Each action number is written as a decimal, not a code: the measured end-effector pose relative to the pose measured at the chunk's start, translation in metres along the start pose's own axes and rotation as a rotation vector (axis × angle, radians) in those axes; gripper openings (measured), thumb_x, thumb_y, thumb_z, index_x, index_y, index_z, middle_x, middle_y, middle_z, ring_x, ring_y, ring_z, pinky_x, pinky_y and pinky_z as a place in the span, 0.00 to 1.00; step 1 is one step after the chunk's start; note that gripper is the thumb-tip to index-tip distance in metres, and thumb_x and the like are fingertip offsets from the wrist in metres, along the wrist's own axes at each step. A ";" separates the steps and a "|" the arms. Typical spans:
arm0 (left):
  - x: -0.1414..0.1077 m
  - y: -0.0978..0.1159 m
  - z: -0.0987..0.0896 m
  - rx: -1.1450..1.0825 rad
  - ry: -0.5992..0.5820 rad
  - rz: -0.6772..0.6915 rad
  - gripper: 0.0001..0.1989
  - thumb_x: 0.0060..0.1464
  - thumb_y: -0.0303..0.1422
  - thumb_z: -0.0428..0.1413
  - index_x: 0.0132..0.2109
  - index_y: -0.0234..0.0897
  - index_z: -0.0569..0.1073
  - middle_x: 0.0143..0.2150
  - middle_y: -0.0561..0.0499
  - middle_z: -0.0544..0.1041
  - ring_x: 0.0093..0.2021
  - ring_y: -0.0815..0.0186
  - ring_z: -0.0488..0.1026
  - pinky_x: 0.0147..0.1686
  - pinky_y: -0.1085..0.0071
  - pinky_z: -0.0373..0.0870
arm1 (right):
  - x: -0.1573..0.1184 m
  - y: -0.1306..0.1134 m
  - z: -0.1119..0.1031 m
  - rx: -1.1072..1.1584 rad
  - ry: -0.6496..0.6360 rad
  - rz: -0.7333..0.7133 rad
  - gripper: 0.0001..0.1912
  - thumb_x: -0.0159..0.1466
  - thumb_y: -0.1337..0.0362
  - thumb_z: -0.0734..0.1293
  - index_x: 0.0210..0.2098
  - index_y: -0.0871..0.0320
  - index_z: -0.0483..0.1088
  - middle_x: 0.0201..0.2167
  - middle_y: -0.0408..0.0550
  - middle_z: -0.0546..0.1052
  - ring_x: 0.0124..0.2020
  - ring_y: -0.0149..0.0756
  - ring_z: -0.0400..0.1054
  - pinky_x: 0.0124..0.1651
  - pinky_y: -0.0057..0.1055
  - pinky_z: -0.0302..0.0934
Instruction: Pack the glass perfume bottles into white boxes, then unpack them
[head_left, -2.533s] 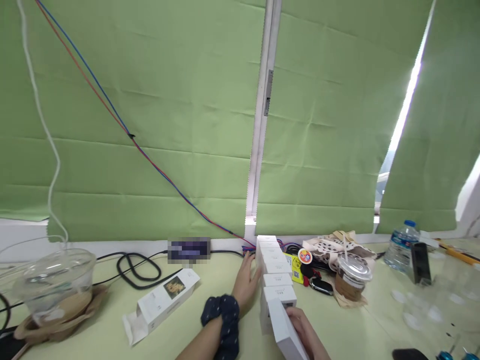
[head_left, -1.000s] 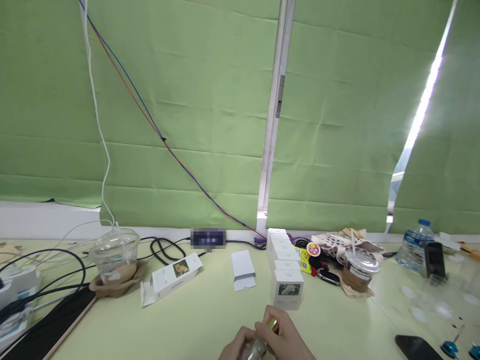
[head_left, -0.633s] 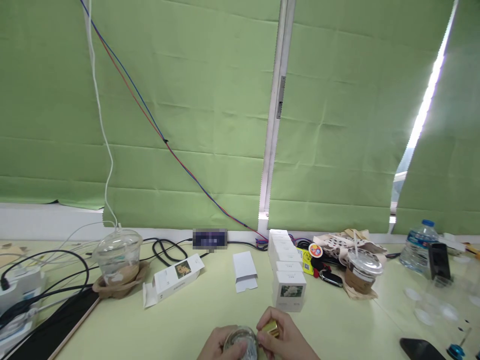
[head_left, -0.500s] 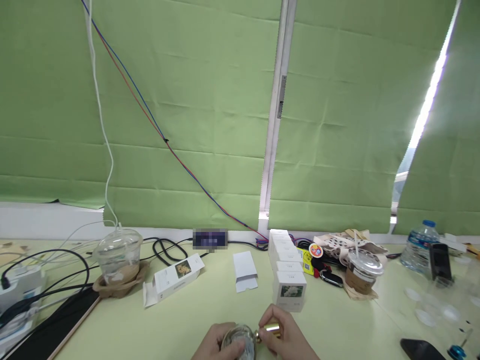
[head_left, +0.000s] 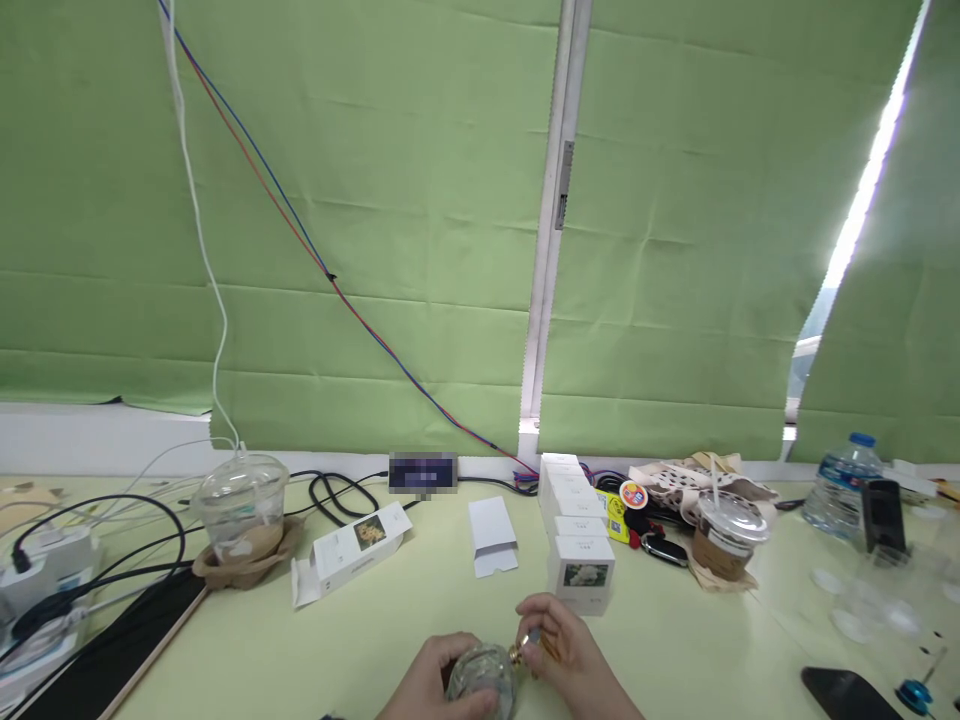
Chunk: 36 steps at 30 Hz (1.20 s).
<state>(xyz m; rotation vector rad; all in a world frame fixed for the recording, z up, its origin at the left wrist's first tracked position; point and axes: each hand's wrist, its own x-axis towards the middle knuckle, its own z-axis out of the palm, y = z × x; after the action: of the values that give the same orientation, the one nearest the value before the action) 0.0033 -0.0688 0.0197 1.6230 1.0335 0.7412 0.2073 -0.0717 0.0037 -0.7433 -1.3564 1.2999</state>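
At the bottom middle my left hand (head_left: 424,680) grips a round clear glass bottle (head_left: 480,675) lying on its side. My right hand (head_left: 570,655) pinches a small gold cap (head_left: 534,640) at the bottle's neck. Just beyond my hands a row of white boxes (head_left: 571,520) runs toward the window; the nearest box has a flower picture on its front. A flat white box sleeve (head_left: 491,535) lies left of the row. Further left an open white carton (head_left: 352,550) lies on its side.
A domed plastic cup (head_left: 244,510) sits in a paper holder at left, beside black cables (head_left: 90,560). A lidded coffee cup (head_left: 720,535), keys and a patterned bag lie right of the boxes. A water bottle (head_left: 836,485), a black phone (head_left: 844,690) and clear lids are at far right.
I let go of the white boxes and picked up the glass bottle. My right fingers have worked the gold cap at its neck; the bottle now points sideways.
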 end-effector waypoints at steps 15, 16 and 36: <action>0.001 0.008 0.000 -0.055 0.043 0.132 0.10 0.48 0.33 0.60 0.30 0.37 0.64 0.27 0.57 0.65 0.30 0.68 0.61 0.31 0.72 0.58 | 0.001 0.014 0.000 0.050 0.095 0.043 0.26 0.50 0.42 0.73 0.27 0.55 0.59 0.25 0.39 0.68 0.28 0.34 0.70 0.34 0.31 0.60; 0.002 0.009 -0.001 -0.065 0.072 0.158 0.11 0.49 0.33 0.60 0.30 0.38 0.63 0.28 0.57 0.65 0.30 0.68 0.62 0.32 0.72 0.59 | 0.001 0.014 -0.001 0.019 0.102 0.031 0.27 0.48 0.42 0.74 0.26 0.55 0.59 0.26 0.39 0.67 0.29 0.34 0.69 0.34 0.31 0.60; 0.010 0.003 -0.003 0.158 0.438 0.121 0.18 0.48 0.32 0.57 0.45 0.43 0.58 0.33 0.57 0.67 0.32 0.64 0.67 0.37 0.67 0.64 | -0.001 -0.028 -0.021 -1.071 0.336 -0.446 0.13 0.64 0.63 0.64 0.49 0.51 0.66 0.48 0.53 0.71 0.51 0.48 0.63 0.52 0.44 0.58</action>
<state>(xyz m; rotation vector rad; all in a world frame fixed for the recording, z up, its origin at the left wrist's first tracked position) 0.0054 -0.0590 0.0232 1.7091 1.3382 1.1563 0.2335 -0.0730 0.0266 -1.1951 -1.7623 0.0035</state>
